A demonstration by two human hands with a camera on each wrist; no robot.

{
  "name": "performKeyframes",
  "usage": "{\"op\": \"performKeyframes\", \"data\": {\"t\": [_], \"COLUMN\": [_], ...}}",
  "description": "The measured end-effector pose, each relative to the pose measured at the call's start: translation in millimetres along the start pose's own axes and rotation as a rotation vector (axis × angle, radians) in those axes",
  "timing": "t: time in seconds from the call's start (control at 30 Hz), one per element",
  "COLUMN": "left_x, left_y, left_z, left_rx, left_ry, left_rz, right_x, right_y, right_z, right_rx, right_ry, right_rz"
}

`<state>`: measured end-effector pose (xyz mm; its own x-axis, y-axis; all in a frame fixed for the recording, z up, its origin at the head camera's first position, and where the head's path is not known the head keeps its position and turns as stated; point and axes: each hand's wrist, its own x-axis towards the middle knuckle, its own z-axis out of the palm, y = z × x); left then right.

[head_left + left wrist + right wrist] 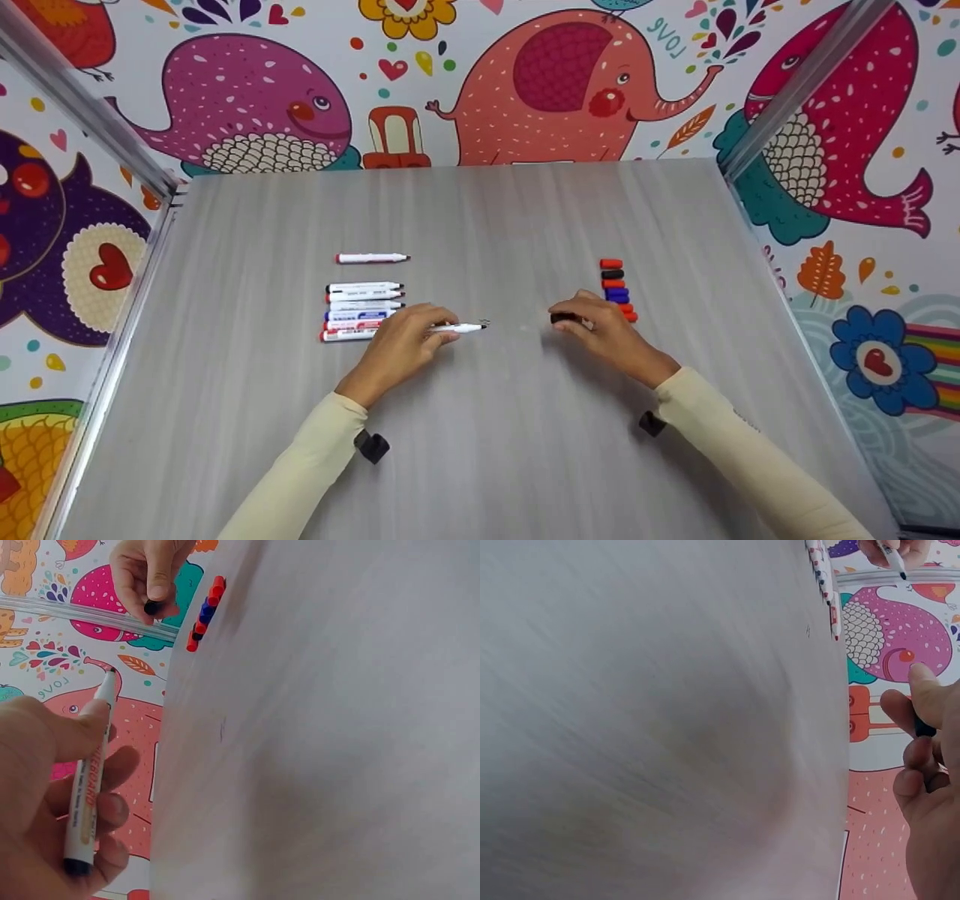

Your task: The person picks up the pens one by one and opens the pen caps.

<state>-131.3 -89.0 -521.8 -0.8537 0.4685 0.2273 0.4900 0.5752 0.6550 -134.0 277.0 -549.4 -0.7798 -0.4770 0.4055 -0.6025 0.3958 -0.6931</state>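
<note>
My left hand grips an uncapped whiteboard marker, white with a black end, its dark tip pointing toward the right hand. Between thumb and fingers my right hand pinches a black marker cap. A gap separates tip and cap. Beside and partly behind the left hand lies a row of uncapped white markers with black, blue and red ends, tips to the right. One red-ended marker lies apart, farther back. Just beyond the right hand is a column of loose caps in red, black and blue.
The grey table has a small dark scribble near the marker's tip. Walls with cartoon animals stand at the back and sides, with metal rails along the edges. Each sleeve carries a black wrist camera.
</note>
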Motion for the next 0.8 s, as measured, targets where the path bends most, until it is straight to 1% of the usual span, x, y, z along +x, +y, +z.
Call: {"op": "performKeyframes", "data": {"t": [0.17,0.27,0.33,0.47,0.63,0.7,0.8], "left_x": [-6.5,-10.4,-13.4,-20.0,-27.7,-30.7,-36.0], "left_y": [-6.6,-11.6,-15.8,-24.2,-34.0,-37.4,-40.5], "left_z": [-2.1,-2.7,-2.5,-2.2,-1.3,-0.7,-0.5], "left_rx": [-0.005,-0.009,-0.010,0.000,0.023,0.041,0.060], "left_ry": [0.049,0.059,0.066,0.092,0.135,0.155,0.175], "left_rz": [0.010,0.014,0.011,0.010,0.032,0.035,0.019], "right_x": [-3,-5,-6,-8,-11,-13,-16], "right_y": [-4,-2,0,6,12,14,16], "right_z": [-4,-5,-5,-6,-8,-9,-10], "right_rx": [-0.032,-0.042,-0.042,-0.033,-0.051,-0.061,-0.071], "right_ry": [0.000,0.003,0.004,0.004,0.043,0.050,0.039], "right_rz": [0.102,0.120,0.111,0.064,-0.015,-0.026,-0.023]}}
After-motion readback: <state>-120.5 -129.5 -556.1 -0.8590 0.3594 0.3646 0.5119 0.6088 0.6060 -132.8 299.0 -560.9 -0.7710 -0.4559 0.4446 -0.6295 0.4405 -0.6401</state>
